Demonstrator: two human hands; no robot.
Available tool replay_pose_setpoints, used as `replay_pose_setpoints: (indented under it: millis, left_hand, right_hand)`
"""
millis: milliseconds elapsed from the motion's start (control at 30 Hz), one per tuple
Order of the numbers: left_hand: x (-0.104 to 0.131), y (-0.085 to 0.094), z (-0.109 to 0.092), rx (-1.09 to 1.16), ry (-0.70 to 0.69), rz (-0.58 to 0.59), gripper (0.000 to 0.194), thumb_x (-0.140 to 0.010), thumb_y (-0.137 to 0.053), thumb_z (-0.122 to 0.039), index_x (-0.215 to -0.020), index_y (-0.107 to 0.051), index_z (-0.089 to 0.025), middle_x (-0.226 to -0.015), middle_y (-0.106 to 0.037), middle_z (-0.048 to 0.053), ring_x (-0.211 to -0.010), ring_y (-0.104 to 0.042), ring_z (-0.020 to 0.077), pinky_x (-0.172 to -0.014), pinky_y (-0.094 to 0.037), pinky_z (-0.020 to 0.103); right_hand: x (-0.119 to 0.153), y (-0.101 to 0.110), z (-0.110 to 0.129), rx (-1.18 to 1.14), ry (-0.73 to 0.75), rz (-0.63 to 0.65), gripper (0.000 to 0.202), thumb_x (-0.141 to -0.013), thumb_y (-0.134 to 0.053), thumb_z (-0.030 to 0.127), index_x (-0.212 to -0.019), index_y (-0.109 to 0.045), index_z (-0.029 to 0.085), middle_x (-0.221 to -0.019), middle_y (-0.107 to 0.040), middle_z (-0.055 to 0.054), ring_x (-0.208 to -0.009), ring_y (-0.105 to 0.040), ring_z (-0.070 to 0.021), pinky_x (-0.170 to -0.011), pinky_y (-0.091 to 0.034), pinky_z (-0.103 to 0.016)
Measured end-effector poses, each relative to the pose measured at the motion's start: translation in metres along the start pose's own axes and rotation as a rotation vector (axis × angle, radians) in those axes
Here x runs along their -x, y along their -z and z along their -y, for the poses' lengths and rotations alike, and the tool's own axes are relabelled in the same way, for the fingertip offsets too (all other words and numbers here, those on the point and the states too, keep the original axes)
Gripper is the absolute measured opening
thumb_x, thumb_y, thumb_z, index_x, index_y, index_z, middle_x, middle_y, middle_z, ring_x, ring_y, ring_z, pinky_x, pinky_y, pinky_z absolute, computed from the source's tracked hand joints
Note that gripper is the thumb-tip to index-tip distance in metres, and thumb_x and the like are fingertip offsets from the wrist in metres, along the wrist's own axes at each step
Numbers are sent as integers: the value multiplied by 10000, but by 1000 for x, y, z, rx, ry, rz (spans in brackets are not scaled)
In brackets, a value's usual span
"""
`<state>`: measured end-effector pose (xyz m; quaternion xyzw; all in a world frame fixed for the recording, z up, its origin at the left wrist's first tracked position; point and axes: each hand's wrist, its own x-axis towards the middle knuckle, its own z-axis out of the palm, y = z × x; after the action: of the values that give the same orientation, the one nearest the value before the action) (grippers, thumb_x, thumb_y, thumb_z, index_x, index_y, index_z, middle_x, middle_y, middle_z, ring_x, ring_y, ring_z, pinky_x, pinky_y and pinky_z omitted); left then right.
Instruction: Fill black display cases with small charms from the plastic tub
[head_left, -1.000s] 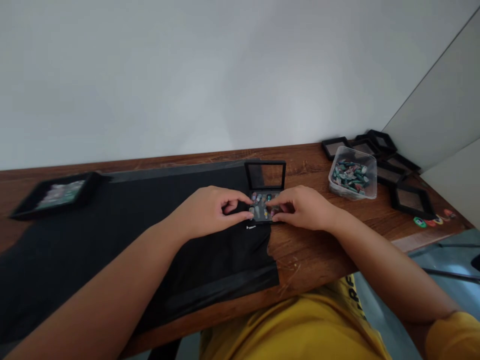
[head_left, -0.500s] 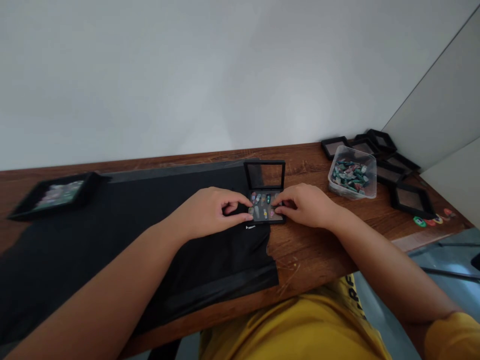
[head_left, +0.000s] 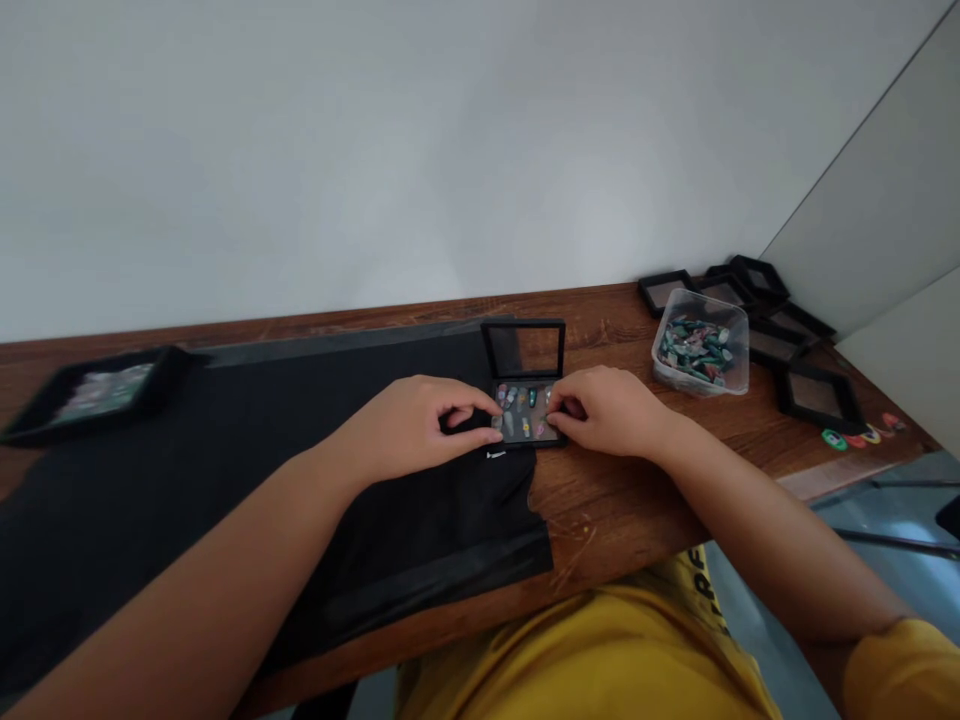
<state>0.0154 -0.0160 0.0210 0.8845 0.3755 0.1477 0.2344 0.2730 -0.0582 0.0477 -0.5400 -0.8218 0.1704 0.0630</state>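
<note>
A small black hinged display case (head_left: 523,443) stands with its lid raised, at the right part of a black cloth. Inside it, several small green, pink, yellow and clear pieces (head_left: 526,428) lie in rows; they look like decorated nail tips. My left hand (head_left: 431,425) grips the case's left edge with thumb and forefinger. Over the right side of the case, my right hand (head_left: 604,412) is closed in a pinch at the pieces there. Whatever sits between its fingertips is hidden.
At right, a clear plastic tub (head_left: 701,385) holds many similar pieces. Several black frames (head_left: 820,398) lie around it, with small round coloured stickers (head_left: 834,439) near the table edge. Another black case (head_left: 97,395) with a pale pattern lies at left on the black cloth (head_left: 300,370).
The right thumb and forefinger have drawn closer together at the case's right side. The left hand keeps its place. The whole view has shifted slightly.
</note>
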Motion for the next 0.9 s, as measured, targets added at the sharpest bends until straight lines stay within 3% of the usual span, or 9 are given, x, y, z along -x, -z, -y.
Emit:
replay_pose_setpoints:
  millis: [433, 900]
  left_hand:
    - [0, -3, 3, -13, 7, 8, 338, -841, -711, -547, -998, -820, -269, -657, -609, -34, -587, -568, 134, -626, -397, 271]
    - [-1, -1, 1, -64, 17, 72, 380, -883, -664, -583, -1017, -812, -261, -710, -636, -19, -672, -609, 152, -705, -441, 280]
  right_hand:
    - [2, -5, 4, 26, 46, -30, 224, -916, -637, 223, -1080, -785, 259, -906, -771, -25, -840, -679, -213, -661, -334, -301]
    - [4, 4, 4, 40, -13, 16, 138, -915, -659, 243, -953, -790, 223, -856, -756, -24, -800, -646, -199, -657, -307, -300]
